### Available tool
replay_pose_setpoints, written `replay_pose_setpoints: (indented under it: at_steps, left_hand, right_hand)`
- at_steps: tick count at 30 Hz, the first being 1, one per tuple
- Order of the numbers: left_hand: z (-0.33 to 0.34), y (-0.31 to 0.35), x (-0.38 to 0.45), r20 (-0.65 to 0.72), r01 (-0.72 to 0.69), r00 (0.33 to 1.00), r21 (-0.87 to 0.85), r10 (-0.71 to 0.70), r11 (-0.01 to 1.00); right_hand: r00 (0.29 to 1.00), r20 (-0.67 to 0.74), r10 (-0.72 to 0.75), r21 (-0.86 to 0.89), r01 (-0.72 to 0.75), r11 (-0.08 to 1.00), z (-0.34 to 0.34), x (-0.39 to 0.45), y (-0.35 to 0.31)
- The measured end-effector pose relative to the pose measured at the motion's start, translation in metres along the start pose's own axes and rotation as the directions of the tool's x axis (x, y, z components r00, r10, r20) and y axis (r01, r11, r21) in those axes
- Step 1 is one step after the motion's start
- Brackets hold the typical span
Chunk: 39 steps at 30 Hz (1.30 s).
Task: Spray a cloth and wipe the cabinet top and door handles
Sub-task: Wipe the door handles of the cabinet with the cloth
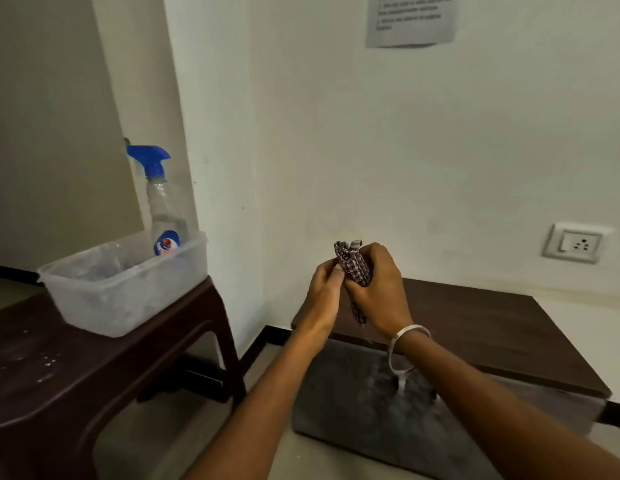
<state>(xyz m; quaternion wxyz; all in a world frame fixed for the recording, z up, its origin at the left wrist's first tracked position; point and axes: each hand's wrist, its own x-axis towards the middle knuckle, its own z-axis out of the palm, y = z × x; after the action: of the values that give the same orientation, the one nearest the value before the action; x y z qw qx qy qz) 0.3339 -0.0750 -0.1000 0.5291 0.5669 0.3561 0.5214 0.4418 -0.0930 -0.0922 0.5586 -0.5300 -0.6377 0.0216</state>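
Cloth bunched above the cabinet

Both hands, left hand (pixel 324 284) and right hand (pixel 378 285), gripped the cloth (pixel 353 266), probably folding a pad; spray bottle (pixel 165 202) stood at ten o'clock.

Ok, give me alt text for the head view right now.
Both hands, left hand and right hand, grip a bunched checked cloth above a low dark-topped cabinet. To the left, a blue-nozzled spray bottle stands in a clear plastic tub on a brown stool.
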Motion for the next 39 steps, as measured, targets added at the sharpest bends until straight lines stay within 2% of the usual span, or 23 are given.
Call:
replay_pose_setpoints:
  at_steps: [3, 5, 9, 12, 14, 15, 18, 21, 24, 27, 30, 36, 39]
  left_hand:
    - [0.025, -0.026, -0.009, 0.157, 0.136, 0.982, -0.228, -0.101, 0.964]
    - [0.039, -0.049, -0.011, 0.197, 0.163, 0.974, -0.252, -0.114, 0.954]
    - [0.064, -0.097, -0.016, 0.213, 0.314, 0.939, -0.207, -0.270, 0.927]
    - [0.075, -0.137, -0.019, 0.159, 0.405, 0.914, -0.292, -0.374, 0.866]
    - [0.076, -0.161, -0.021, 0.105, 0.441, 0.896, -0.309, -0.430, 0.843]
    - [0.075, -0.173, -0.021, 0.073, 0.460, 0.884, -0.308, -0.461, 0.833]
    - [0.070, -0.202, -0.021, -0.027, 0.489, 0.857, -0.269, -0.514, 0.830]
    - [0.073, -0.219, -0.025, -0.064, 0.522, 0.837, -0.206, -0.544, 0.828]
    - [0.079, -0.235, -0.027, -0.110, 0.538, 0.827, -0.132, -0.552, 0.832]
    - [0.084, -0.243, -0.022, -0.154, 0.531, 0.831, -0.067, -0.535, 0.845]
    - [0.090, -0.247, -0.013, -0.164, 0.534, 0.829, -0.051, -0.534, 0.844]
    - [0.091, -0.251, 0.002, -0.185, 0.528, 0.821, -0.114, -0.540, 0.841]
    - [0.088, -0.253, 0.007, -0.173, 0.525, 0.823, -0.133, -0.541, 0.841]
  right_hand:
    - [0.997, -0.073, 0.008, -0.140, -0.018, 0.990, -0.006, -0.023, 0.031]
    - [0.996, -0.085, 0.020, -0.235, -0.039, 0.971, -0.006, -0.043, 0.052]
    - [0.990, -0.099, 0.099, -0.336, -0.126, 0.933, -0.002, -0.087, 0.094]
    - [0.981, 0.035, 0.191, -0.291, -0.173, 0.941, -0.003, -0.120, 0.126]
    - [0.963, 0.170, 0.211, -0.182, -0.179, 0.967, -0.010, -0.137, 0.142]
    - [0.955, 0.179, 0.237, -0.098, -0.223, 0.970, -0.013, -0.143, 0.149]
    - [0.891, 0.056, 0.450, 0.095, -0.453, 0.886, -0.014, -0.158, 0.171]
    - [0.787, 0.053, 0.615, 0.043, -0.617, 0.786, -0.002, -0.165, 0.189]
    - [0.703, -0.006, 0.711, 0.043, -0.710, 0.703, 0.009, -0.167, 0.197]
    - [0.667, -0.124, 0.734, 0.039, -0.736, 0.676, 0.017, -0.168, 0.206]
    - [0.636, -0.174, 0.752, 0.075, -0.752, 0.654, 0.022, -0.164, 0.211]
    - [0.693, -0.230, 0.684, 0.077, -0.687, 0.722, 0.028, -0.147, 0.216]
    - [0.698, -0.244, 0.673, 0.062, -0.681, 0.729, 0.032, -0.140, 0.219]
